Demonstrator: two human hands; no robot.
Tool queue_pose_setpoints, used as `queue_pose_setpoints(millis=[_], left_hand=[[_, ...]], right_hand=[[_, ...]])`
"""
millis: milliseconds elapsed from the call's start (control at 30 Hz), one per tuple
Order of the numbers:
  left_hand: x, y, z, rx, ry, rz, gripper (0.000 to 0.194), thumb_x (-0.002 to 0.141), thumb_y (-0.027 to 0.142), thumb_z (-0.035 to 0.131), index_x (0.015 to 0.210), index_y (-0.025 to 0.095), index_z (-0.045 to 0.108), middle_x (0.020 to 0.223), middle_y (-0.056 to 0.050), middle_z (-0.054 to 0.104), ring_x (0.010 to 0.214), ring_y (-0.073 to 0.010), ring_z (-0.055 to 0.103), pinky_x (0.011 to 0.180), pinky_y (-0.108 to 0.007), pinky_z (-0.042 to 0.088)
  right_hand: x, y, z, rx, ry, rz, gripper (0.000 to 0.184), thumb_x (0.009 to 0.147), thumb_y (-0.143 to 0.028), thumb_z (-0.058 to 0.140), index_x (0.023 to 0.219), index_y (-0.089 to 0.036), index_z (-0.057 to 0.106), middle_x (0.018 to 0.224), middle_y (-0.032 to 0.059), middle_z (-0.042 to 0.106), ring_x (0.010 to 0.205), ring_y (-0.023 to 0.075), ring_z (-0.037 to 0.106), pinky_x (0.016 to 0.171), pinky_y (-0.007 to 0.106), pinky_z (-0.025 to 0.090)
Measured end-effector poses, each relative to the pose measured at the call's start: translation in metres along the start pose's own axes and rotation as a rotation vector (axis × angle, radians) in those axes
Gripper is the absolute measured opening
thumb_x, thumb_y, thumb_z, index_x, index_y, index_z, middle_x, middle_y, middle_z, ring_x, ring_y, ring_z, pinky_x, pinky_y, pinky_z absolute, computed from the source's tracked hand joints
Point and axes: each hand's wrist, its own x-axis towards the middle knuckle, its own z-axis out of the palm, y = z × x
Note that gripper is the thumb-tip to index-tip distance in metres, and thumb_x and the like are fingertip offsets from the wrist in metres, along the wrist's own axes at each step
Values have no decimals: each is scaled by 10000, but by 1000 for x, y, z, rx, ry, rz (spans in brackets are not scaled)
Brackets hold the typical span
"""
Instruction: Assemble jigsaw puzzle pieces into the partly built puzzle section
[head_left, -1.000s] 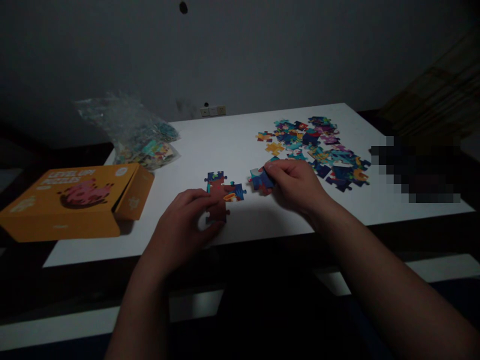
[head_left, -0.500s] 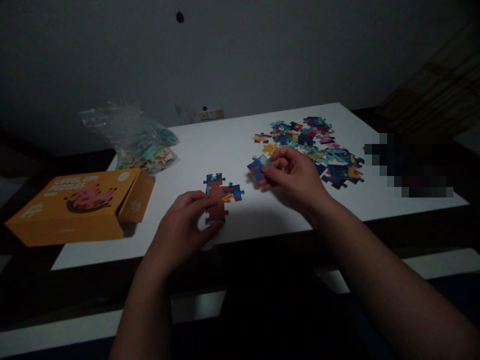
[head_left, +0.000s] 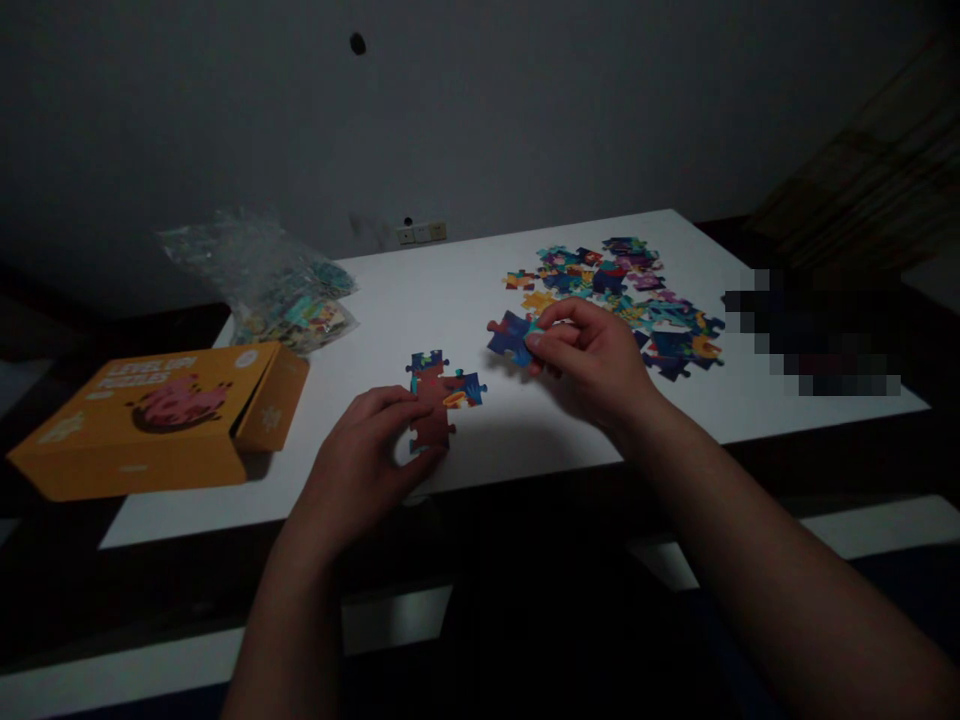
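Observation:
Near the front edge of the white table lies a small joined group of jigsaw puzzle pieces (head_left: 432, 415), reddish brown with blue and orange parts. My left hand (head_left: 367, 450) rests at its left side, fingers apart, the fingertips touching the joined pieces. Just right of the group, above the tabletop, my right hand (head_left: 589, 355) pinches a blue and purple puzzle piece (head_left: 511, 338) between thumb and fingers. Part of that piece is covered by the fingertips. Behind my right hand spreads a pile of loose colourful puzzle pieces (head_left: 611, 280).
An orange puzzle box (head_left: 172, 400) with an open end flap stands at the table's left. Behind it are clear plastic bags (head_left: 289, 300) holding more pieces. The white table (head_left: 420, 300) stands before a grey wall with sockets (head_left: 421, 233). A blurred-out patch covers the right side.
My right hand has turned the puzzle piece, so more of its blue and purple face shows. My left hand stays in place on the joined pieces.

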Motion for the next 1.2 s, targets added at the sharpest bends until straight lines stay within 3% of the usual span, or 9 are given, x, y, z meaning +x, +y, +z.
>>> queue_pose_setpoints(millis=[233,967,1067,1200], left_hand=[[0,-1,0,-2,-10,-10,381,1004,339,905,1383,323,864,1489,-105,792,1379,-363,772,1192,-612,664],[0,-2,1,16,-8,20,398,1011,333,910,1407,322,871,1476,-101,795,1369,-366,778,1175,-595,680],[0,-1,0,23,-10,7,372,1027,383,887,1394,321,880,1465,-103,798,1360,-371,785,1164,-578,682],[-1,-6,2,54,-13,-9,338,1052,450,854,1369,338,888,1462,-97,804,1339,-380,793,1133,-567,687]], right_hand=[[1,1,0,13,-8,22,415,792,-455,1047,907,-305,678,681,-29,787,623,216,771,669,372,604],[4,7,-1,0,4,10,356,813,-437,993,890,-295,676,692,-22,787,604,203,756,649,357,584],[-1,4,1,-150,25,-89,233,861,-400,905,1004,-294,754,716,-32,784,620,206,742,651,354,567],[-31,-2,3,-640,-23,-337,250,996,-294,733,1173,-290,909,950,39,921,800,238,841,777,388,573]])
